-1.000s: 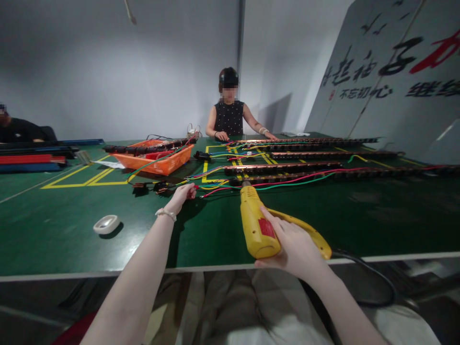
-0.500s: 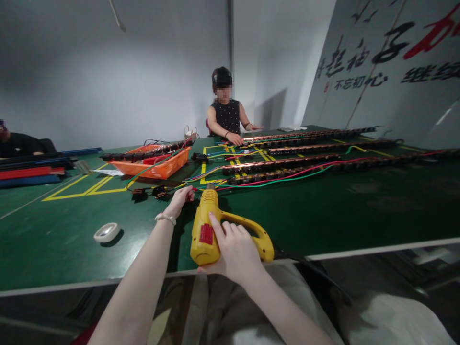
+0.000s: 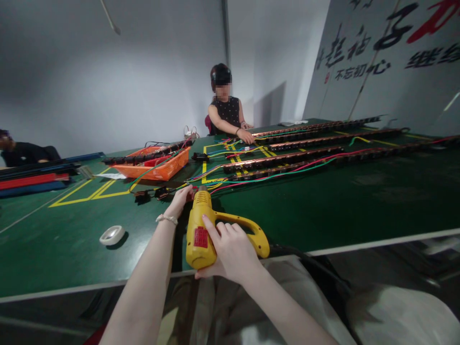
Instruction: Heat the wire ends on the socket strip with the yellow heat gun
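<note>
From the head camera, the right hand [image 3: 230, 251] has its fingers [image 3: 210, 227] wrapped around a yellow heat gun [image 3: 199, 230], a hard, glossy plastic tool with a barrel body, a looped handle and one red label on its side. The gun's dark nozzle points away from the person, and its tip lies just beside the left hand [image 3: 181, 199]. That hand's fingers [image 3: 189, 191] are closed in a pinch on the near ends of the wires [image 3: 215, 187], thin red, green, blue and yellow strands that trail off beyond the fingertips. A pale beaded bracelet [image 3: 166, 219] circles the left wrist.

The surface [image 3: 341, 201] is a matte dark green mat with yellow tape lines and a pale front edge. Past the fingers, to the right, lie several long, dark strips [image 3: 283, 158] with coppery tops; at least four run side by side. Beyond the left fingers stands one orange plastic basket [image 3: 161, 167] with a lattice wall. Left of the left wrist lies one white roll of tape [image 3: 112, 235], round and flat. A black cable [image 3: 323, 268] leaves the gun's handle over the front edge.

Half a second ago the gun sat slightly farther right and the grip was the same. One second ago it was held well to the right, its nozzle at the strips, apart from the left hand.

Across the surface one seated person [image 3: 224, 112] reaches a hand to the strips; a second person [image 3: 25, 152] sits at far left.
</note>
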Tool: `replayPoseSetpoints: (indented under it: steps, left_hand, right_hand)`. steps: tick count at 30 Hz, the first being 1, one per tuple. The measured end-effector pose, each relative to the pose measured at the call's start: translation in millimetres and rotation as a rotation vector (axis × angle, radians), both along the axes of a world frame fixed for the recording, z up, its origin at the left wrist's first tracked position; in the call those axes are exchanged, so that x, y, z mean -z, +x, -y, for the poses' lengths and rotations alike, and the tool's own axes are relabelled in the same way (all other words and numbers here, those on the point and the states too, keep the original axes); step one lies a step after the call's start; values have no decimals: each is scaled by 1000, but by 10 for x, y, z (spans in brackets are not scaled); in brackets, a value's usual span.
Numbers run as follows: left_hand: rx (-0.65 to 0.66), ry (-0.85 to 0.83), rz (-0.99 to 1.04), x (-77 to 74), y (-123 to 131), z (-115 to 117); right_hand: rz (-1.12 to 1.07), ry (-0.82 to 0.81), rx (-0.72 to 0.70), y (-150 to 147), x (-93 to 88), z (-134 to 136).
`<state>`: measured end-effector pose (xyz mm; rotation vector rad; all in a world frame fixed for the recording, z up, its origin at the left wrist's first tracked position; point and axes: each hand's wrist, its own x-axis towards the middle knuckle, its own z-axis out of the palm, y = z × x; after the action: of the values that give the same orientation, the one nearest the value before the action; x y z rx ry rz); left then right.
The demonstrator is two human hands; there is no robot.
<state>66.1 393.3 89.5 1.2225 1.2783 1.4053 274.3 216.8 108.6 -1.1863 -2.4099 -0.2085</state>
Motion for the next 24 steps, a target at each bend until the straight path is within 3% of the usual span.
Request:
replayPoseSetpoints:
  steps: [11,24]
  left_hand:
    - [119,-31,102,14,-43,5]
    - [146,-51,118,17,-56,-15]
  right_hand:
    - [7,-31,-146,535,-65,-120]
    - [2,10,10,1233,-10,-169]
